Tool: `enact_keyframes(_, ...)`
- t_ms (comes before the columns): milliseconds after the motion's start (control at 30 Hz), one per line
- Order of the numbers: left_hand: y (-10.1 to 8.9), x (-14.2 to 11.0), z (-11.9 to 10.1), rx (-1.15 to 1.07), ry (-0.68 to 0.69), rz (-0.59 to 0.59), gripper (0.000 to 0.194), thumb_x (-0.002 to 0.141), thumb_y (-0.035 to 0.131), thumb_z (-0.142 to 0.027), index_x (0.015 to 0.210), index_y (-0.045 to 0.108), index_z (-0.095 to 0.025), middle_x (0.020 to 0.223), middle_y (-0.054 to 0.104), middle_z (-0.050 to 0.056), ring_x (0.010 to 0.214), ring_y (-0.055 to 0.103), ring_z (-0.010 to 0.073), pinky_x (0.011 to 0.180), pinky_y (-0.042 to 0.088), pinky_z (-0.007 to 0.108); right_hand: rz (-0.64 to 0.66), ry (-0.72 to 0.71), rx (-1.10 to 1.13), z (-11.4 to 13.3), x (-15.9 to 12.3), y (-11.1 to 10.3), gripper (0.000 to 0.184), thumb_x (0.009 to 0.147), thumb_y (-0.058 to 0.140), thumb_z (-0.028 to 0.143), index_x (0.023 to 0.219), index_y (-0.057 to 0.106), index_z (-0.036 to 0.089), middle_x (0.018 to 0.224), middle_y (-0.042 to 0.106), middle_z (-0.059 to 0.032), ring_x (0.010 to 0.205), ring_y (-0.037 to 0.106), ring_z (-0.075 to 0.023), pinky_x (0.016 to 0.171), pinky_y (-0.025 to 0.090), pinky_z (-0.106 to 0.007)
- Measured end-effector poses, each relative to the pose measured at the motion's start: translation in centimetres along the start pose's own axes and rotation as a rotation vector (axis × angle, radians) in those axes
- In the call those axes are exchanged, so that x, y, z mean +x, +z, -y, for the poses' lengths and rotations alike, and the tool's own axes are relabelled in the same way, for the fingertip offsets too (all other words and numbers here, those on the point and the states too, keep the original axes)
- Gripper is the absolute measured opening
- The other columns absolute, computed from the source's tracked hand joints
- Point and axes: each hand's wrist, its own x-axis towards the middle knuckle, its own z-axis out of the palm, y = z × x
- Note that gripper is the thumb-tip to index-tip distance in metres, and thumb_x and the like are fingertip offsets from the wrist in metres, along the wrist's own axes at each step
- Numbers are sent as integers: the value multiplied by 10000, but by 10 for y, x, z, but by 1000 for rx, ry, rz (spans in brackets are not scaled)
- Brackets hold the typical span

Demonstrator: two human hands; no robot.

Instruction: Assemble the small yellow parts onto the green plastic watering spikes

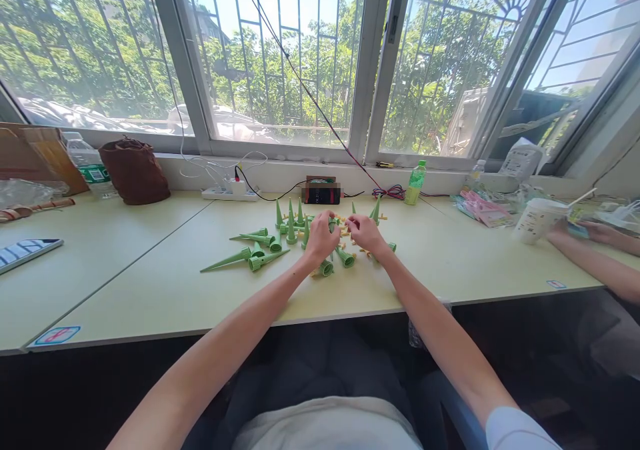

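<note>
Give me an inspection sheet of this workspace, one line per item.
Surface: pale tabletop, with a seam crossing its left part.
Job's things: green cones, some upright, others on their sides; small yellow pieces among them.
Clutter: brown bag and flat device at left; green-capped bottle near the sill; white cup and pink packets at right.
Hands: left hand and right hand close together among the cones, fingers bent; what they grip is too small to tell.
Cables: black cable by the white power strip; dark red cable coil behind the cones.
Surroundings: windows with bars outside; another person's forearm at right.
</note>
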Motion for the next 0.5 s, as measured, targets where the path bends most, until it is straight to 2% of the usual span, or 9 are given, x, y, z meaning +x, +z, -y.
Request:
enact_keyframes(300, -3, 0, -2, 8, -24, -14, 151, 808, 526, -153, 955, 552, -177, 990, 620, 88, 848, 586, 184, 804, 443, 318, -24, 4, -8, -2, 1, 1, 227, 873, 442, 261, 758, 618, 174, 672, 635, -26, 616, 541, -140, 634, 389, -235)
enact_keyframes(500, 0, 0, 0, 2, -6, -9, 153, 810, 537, -168, 962, 552, -178, 984, 619, 83, 832, 582, 179, 805, 441, 317, 12, -19, -7, -2, 0, 1, 222, 866, 454, 261, 718, 597, 177, 658, 624, -19, 580, 516, -125, 614, 377, -231)
